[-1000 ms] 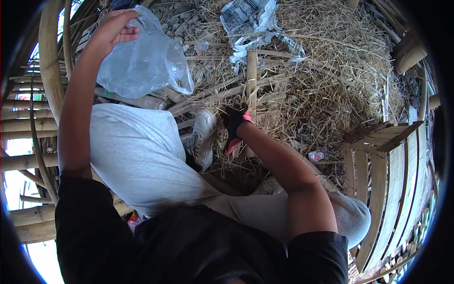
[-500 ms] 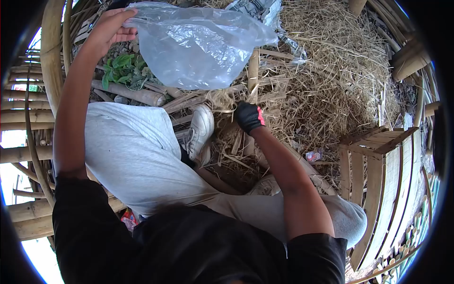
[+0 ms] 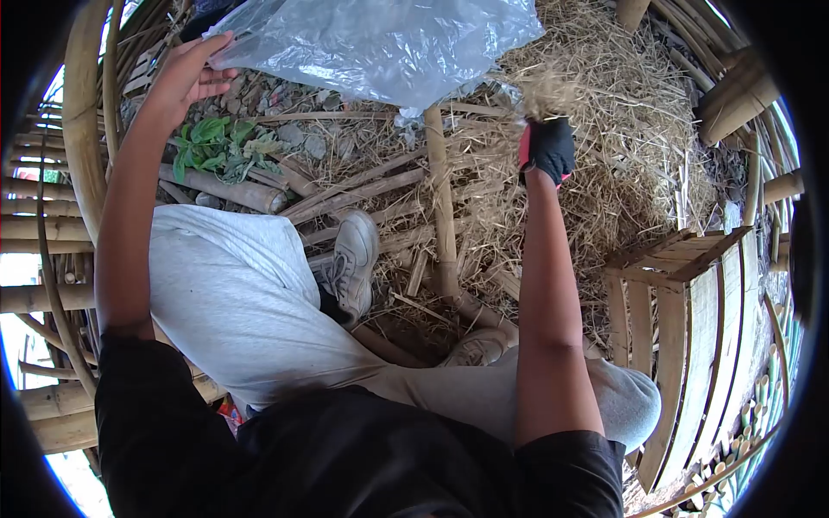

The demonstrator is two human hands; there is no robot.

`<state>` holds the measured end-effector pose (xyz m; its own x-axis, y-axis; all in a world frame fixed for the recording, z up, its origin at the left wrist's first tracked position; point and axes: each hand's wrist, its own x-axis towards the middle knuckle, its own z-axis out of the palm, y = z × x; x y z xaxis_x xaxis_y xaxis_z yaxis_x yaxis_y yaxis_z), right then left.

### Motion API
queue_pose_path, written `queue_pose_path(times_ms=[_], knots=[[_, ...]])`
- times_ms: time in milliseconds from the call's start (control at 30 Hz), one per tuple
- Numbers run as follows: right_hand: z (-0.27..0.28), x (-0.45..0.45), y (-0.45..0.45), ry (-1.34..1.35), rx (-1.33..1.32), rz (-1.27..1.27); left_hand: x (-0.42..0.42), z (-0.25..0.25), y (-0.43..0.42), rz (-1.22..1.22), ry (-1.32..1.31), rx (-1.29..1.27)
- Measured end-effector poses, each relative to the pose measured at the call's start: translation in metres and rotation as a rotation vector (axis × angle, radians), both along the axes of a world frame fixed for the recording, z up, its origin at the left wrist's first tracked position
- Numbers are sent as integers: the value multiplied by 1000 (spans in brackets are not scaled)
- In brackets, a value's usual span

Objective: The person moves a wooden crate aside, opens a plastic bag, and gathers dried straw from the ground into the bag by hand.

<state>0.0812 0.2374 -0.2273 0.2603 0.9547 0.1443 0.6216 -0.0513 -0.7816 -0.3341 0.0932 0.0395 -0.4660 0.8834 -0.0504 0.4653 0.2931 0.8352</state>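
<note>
At the upper left my bare left hand [image 3: 192,78] pinches the edge of a clear plastic bag [image 3: 389,47], which spreads out to the right across the top of the view. My right hand [image 3: 547,148], in a black and red glove, is closed around a tuft of dry straw [image 3: 549,93] that sticks out beyond the fingers and looks blurred. It is over the straw pile [image 3: 630,147], to the right of the bag and apart from it.
A slatted wooden crate [image 3: 691,319] stands at the right. Bamboo poles [image 3: 440,198] lie on the ground near my shoes [image 3: 354,259]. A green plant [image 3: 211,147] grows at the left, beside a bamboo slat wall [image 3: 47,229].
My right hand has moved up and to the right from beside my shoe, with straw in it. The bag has swung out to the right and risen, uncovering the plant and stones.
</note>
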Motion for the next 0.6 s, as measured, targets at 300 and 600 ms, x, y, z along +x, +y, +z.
queue_pose_path(times_ms=[300, 600], knots=[[-143, -5, -41, -208, -691, 307, 54, -1, 27, -164, 125, -196], [-225, 14, -8, -158, -549, 170, 127, 12, 67, -467, 364, -382]])
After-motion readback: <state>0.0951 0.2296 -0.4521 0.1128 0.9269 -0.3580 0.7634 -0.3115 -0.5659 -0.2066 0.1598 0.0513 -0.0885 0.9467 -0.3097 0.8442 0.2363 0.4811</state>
